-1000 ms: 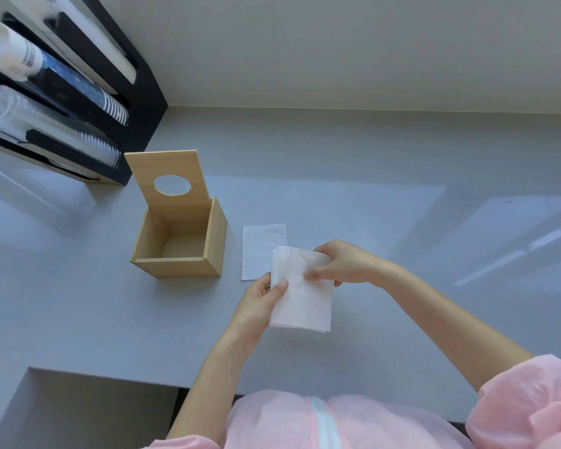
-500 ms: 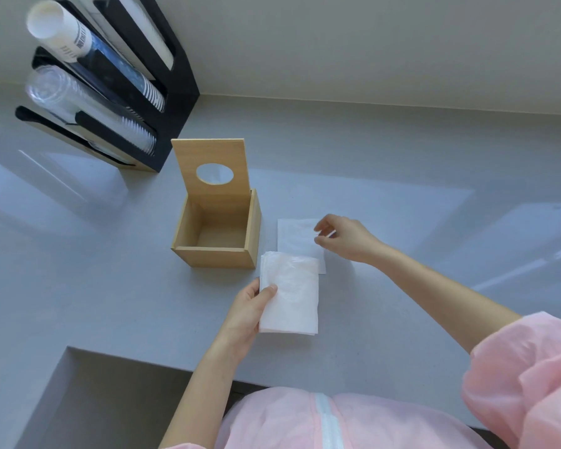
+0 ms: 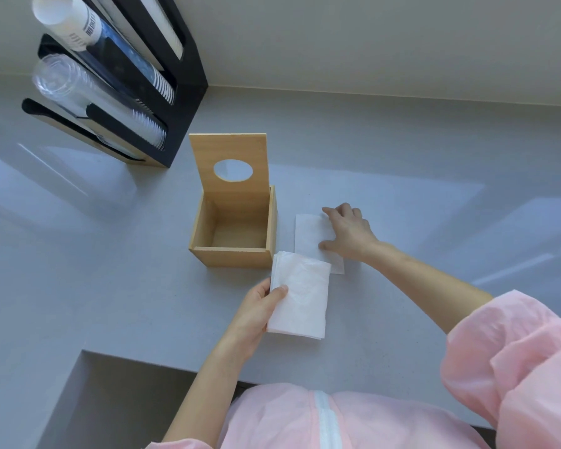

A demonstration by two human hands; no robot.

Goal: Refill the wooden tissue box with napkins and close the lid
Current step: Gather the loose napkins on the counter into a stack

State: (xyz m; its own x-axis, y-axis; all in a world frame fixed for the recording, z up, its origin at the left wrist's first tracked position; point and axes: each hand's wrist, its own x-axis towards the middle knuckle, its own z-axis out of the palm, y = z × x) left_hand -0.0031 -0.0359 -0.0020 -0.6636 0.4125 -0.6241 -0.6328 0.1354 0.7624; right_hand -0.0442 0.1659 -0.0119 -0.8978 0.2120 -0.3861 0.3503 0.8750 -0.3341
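The square light-wood tissue box (image 3: 233, 234) stands on the grey table (image 3: 110, 280), interior bare to the bottom. Its hinged wooden lid with an oval cut-out (image 3: 230, 166) is raised upright at the far wall.

The left hand (image 3: 256, 311) is clenched on the near left edge of a stack of white folded napkins (image 3: 300, 296), thumb on top. The stack sits just in front of the box's near right corner; its far edge overlaps that corner in view, and whether it rests on the table or is lifted cannot be told.

The right hand (image 3: 347, 233) lies palm down, fingers spread, on a single flat white napkin (image 3: 311, 241) on the table just right of the box. It presses rather than grips; no fingers curl under the sheet.

A black cup dispenser rack (image 3: 182, 92) stands at the far left against the wall, holding stacked clear and paper cups. The person's sleeves are pink (image 3: 512, 367).
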